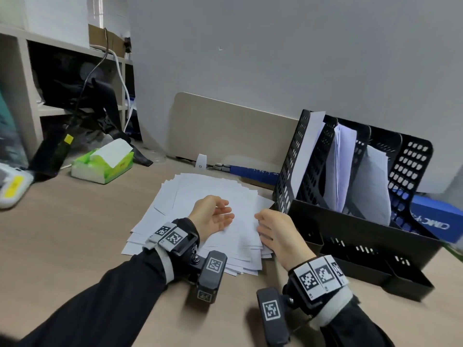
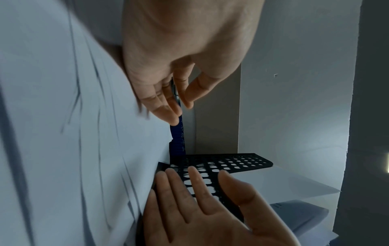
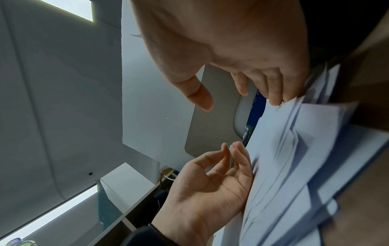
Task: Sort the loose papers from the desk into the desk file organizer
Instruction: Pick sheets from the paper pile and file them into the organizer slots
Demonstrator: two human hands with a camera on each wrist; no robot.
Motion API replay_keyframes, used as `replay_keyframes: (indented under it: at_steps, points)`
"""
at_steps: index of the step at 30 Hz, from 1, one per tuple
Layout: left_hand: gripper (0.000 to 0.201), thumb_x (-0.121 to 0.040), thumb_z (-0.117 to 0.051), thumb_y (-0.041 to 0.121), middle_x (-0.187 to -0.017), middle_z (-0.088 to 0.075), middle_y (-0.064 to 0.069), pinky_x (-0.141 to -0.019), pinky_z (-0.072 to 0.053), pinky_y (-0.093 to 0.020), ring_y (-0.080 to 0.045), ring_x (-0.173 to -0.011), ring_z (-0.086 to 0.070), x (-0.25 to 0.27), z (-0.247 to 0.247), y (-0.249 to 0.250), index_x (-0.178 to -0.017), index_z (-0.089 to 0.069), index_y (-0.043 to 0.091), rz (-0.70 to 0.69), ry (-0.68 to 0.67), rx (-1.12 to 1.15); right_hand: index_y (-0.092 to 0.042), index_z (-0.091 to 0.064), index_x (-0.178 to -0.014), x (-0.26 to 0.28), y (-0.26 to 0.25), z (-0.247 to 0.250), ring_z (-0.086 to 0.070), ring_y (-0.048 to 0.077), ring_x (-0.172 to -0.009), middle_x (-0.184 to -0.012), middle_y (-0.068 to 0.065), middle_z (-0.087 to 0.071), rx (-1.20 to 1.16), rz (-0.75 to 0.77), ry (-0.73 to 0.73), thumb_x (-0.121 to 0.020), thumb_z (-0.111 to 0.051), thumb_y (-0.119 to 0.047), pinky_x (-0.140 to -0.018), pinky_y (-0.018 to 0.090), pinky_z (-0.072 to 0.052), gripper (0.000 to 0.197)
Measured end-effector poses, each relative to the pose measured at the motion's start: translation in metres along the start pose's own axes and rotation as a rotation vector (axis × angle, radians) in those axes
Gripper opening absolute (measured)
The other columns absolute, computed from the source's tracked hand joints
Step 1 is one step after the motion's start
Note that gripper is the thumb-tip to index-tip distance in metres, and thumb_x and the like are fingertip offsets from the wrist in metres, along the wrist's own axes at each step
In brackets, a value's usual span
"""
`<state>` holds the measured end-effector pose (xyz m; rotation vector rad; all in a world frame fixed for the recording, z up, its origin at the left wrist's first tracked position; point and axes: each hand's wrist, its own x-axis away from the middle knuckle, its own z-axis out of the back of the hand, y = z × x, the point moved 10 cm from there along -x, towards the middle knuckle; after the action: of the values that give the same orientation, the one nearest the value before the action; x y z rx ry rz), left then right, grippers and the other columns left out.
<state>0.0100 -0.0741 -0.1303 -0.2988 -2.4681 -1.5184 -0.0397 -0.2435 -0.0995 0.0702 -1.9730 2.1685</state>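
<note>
A spread pile of white papers (image 1: 208, 196) lies on the desk in the middle of the head view. My left hand (image 1: 225, 211) rests on its side on top of the pile, palm turned right, fingers loosely curled and holding nothing. My right hand (image 1: 260, 221) is at the pile's right edge; the right wrist view shows its fingertips (image 3: 275, 99) touching the edges of the top sheets (image 3: 315, 141), thumb held apart. The black mesh file organizer (image 1: 350, 221) stands just right of the pile, with white sheets upright in three of its slots.
A green tissue pack (image 1: 102, 164) sits at the back left and a white device (image 1: 12, 186) at the far left edge. A beige partition panel (image 1: 225, 131) stands behind the pile. A blue box (image 1: 436, 219) lies behind the organizer. Shelves with cables fill the far left.
</note>
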Motion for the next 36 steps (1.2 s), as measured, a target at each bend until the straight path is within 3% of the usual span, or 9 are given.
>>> replay_keyframes:
  at_steps: [6, 11, 14, 17, 20, 24, 29, 32, 36]
  points:
    - [0.016, -0.093, -0.045, -0.002, -0.095, -0.06, -0.019, -0.069, -0.055, -0.033, -0.029, -0.079, -0.063, -0.001, 0.001, 0.0, -0.097, -0.061, -0.002, -0.017, -0.005, -0.022, -0.01, -0.058, -0.123, 0.001, -0.002, -0.002, -0.047, 0.027, -0.131, -0.138, 0.009, -0.053, 0.003, 0.033, -0.004, -0.095, -0.056, -0.012, -0.099, 0.034, -0.041, 0.028]
    - [0.016, -0.094, -0.045, -0.001, -0.094, -0.061, -0.018, -0.068, -0.055, -0.034, -0.029, -0.079, -0.063, 0.001, 0.0, -0.001, -0.097, -0.062, -0.002, -0.023, -0.018, -0.046, -0.011, -0.06, -0.113, -0.003, 0.007, -0.001, -0.05, 0.024, -0.118, -0.127, 0.006, -0.055, 0.024, 0.021, 0.002, -0.094, -0.057, -0.011, -0.097, 0.034, -0.042, 0.019]
    - [0.016, -0.094, -0.046, 0.0, -0.093, -0.061, -0.018, -0.067, -0.055, -0.033, -0.028, -0.079, -0.063, 0.002, -0.001, -0.002, -0.096, -0.062, -0.002, -0.024, -0.025, -0.06, -0.013, -0.061, -0.098, -0.006, 0.014, 0.0, -0.053, 0.023, -0.101, -0.111, 0.004, -0.056, 0.027, -0.017, 0.016, -0.092, -0.057, -0.01, -0.101, 0.044, -0.049, 0.008]
    - [0.017, -0.094, -0.046, 0.0, -0.093, -0.061, -0.018, -0.067, -0.055, -0.033, -0.028, -0.079, -0.063, 0.002, -0.001, -0.001, -0.097, -0.062, -0.002, -0.03, -0.028, -0.068, -0.013, -0.061, -0.09, -0.005, 0.017, 0.001, -0.051, 0.021, -0.08, -0.094, 0.007, -0.054, 0.019, -0.049, 0.032, -0.088, -0.06, -0.011, -0.073, 0.038, -0.058, 0.003]
    - [0.017, -0.094, -0.046, 0.0, -0.094, -0.062, -0.018, -0.068, -0.055, -0.033, -0.028, -0.079, -0.063, 0.003, -0.002, -0.002, -0.098, -0.062, -0.002, -0.031, -0.033, -0.081, -0.014, -0.062, -0.091, -0.006, 0.019, 0.002, -0.054, 0.02, -0.091, -0.101, 0.005, -0.056, -0.002, -0.042, 0.048, -0.089, -0.06, -0.009, -0.072, 0.032, -0.052, 0.006]
    - [0.016, -0.095, -0.047, 0.002, -0.095, -0.063, -0.018, -0.066, -0.055, -0.033, -0.029, -0.081, -0.064, 0.003, -0.003, -0.002, -0.098, -0.063, -0.001, -0.025, -0.04, -0.106, -0.015, -0.058, -0.086, -0.01, 0.021, 0.003, -0.047, 0.016, -0.08, -0.086, -0.001, -0.047, -0.028, -0.031, 0.049, -0.087, -0.059, -0.006, -0.074, 0.03, -0.052, 0.009]
    - [0.013, -0.097, -0.055, 0.012, -0.1, -0.063, -0.02, -0.071, -0.058, -0.035, -0.032, -0.082, -0.065, 0.005, -0.011, -0.008, -0.1, -0.06, 0.001, 0.021, -0.104, -0.119, -0.016, -0.057, -0.133, -0.006, 0.014, -0.002, -0.059, 0.019, -0.115, -0.124, -0.001, -0.06, 0.025, 0.063, -0.004, -0.089, -0.057, 0.005, -0.097, 0.035, -0.053, 0.048]
    - [0.015, -0.094, -0.063, 0.016, -0.1, -0.063, -0.02, -0.074, -0.061, -0.035, -0.028, -0.078, -0.065, 0.009, -0.019, -0.013, -0.104, -0.062, 0.004, 0.053, -0.161, -0.145, -0.017, -0.069, -0.118, -0.003, 0.01, -0.005, -0.066, 0.013, -0.101, -0.109, -0.004, -0.072, 0.063, 0.105, -0.03, -0.085, -0.057, 0.011, -0.075, 0.023, -0.053, 0.045]
    - [0.037, -0.086, -0.077, 0.026, -0.097, -0.06, -0.018, -0.075, -0.062, -0.035, -0.027, -0.076, -0.065, 0.008, -0.02, -0.014, -0.11, -0.062, 0.001, 0.053, -0.169, -0.172, -0.019, -0.073, -0.112, 0.0, 0.005, -0.006, -0.064, 0.013, -0.105, -0.109, -0.002, -0.072, 0.1, 0.144, -0.03, -0.085, -0.061, 0.006, -0.077, 0.023, -0.05, 0.038]
